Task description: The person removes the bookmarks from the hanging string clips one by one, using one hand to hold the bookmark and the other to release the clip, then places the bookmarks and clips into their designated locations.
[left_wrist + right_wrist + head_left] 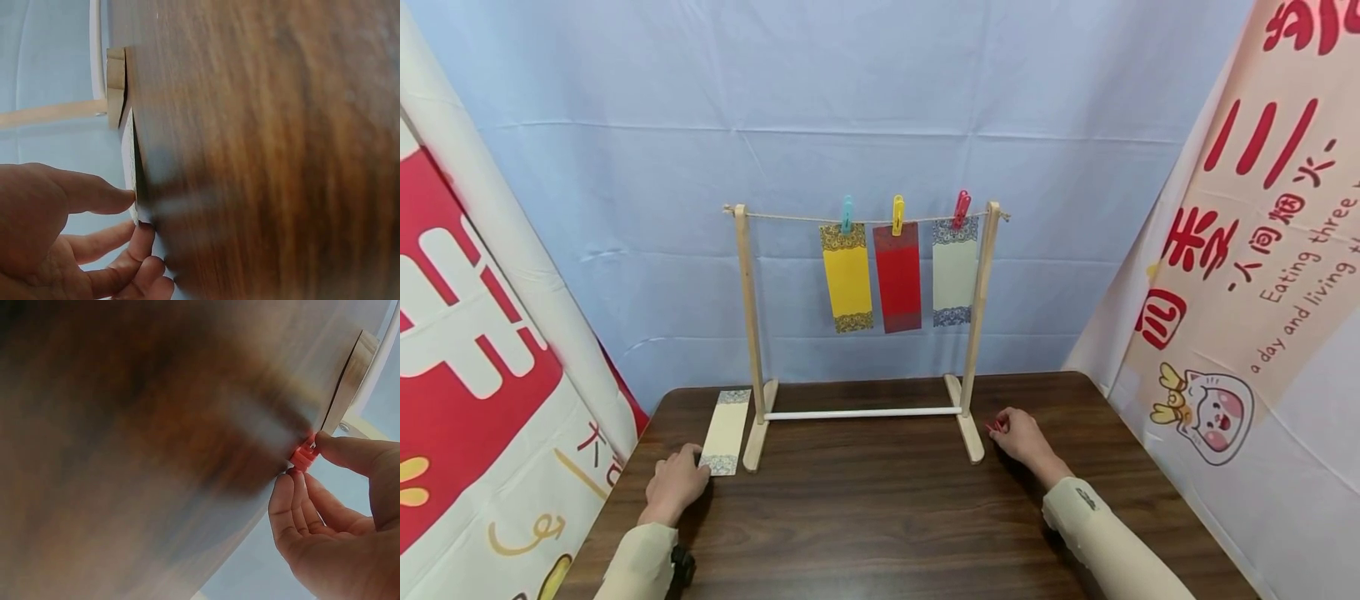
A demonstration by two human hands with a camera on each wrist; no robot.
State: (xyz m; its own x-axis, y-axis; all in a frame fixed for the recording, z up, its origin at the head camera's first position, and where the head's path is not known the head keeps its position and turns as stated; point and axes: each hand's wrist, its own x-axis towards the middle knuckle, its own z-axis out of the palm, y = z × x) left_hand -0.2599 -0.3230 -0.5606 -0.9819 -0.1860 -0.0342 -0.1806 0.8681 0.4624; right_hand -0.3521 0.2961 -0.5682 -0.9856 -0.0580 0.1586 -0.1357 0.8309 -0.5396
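On the left of the table lies a cream paper card (726, 429) with lacy grey patterned ends. My left hand (676, 482) is at its near end; in the left wrist view the thumb (115, 199) and fingers pinch the card's edge (132, 169). Right of the wooden rack, my right hand (1022, 435) pinches a small red clothespin (304, 456) between thumb and fingertips, close to the tabletop. A string (790, 217) across the rack carries a yellow card (847, 279), a red card (898, 283) and a pale grey-green card (953, 271).
The rack's left post (749, 308) and right post (981, 308) stand on wooden feet, joined by a white bar (861, 413). Blue, yellow and pink clothespins clip the hanging cards. Behind the brown table (865, 517) hangs a light blue cloth (625, 192), with printed banners at both sides.
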